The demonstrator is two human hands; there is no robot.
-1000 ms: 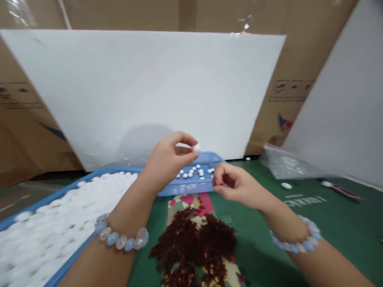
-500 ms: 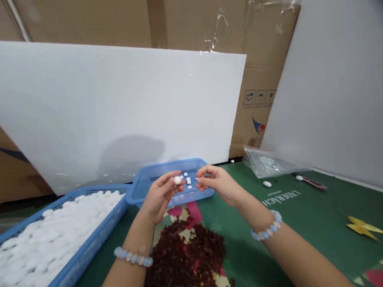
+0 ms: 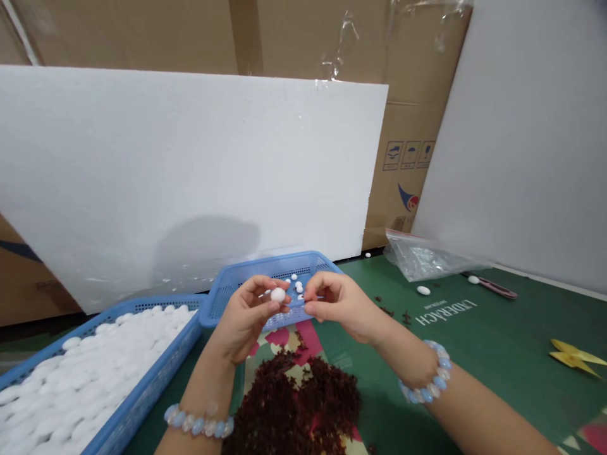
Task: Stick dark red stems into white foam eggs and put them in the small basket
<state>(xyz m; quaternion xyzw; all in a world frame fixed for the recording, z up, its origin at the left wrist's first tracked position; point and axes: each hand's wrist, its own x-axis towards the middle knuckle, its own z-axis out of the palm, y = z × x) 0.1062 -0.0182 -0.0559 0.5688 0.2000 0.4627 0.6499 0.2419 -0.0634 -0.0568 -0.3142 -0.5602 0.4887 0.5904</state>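
Observation:
My left hand (image 3: 249, 309) pinches a small white egg-shaped ball (image 3: 277, 295) between thumb and fingertips. Close to its right, my right hand (image 3: 341, 304) has thumb and index finger pressed together; what sits between them is too small to make out. Both hands hover above the front of a shallow blue basket (image 3: 227, 297), which has several white balls (image 3: 298, 287) lying in it. Below the hands is a heap of dark red-brown small pieces (image 3: 289, 404) on a patterned sheet (image 3: 310, 338).
At left stands a larger blue basket (image 3: 152, 366) full of white balls (image 3: 95, 379). On the green table surface (image 3: 474, 360) lie a clear plastic bag (image 3: 422, 256), a pink-handled tool (image 3: 496, 288), a loose white ball (image 3: 423, 291) and a yellow piece (image 3: 573, 357). A white board (image 3: 213, 164) stands behind.
My hands have come slightly lower and nearer each other, the right shifting left and down. The white ball stays in my left hand. Dark bits on the table beside my right wrist now show.

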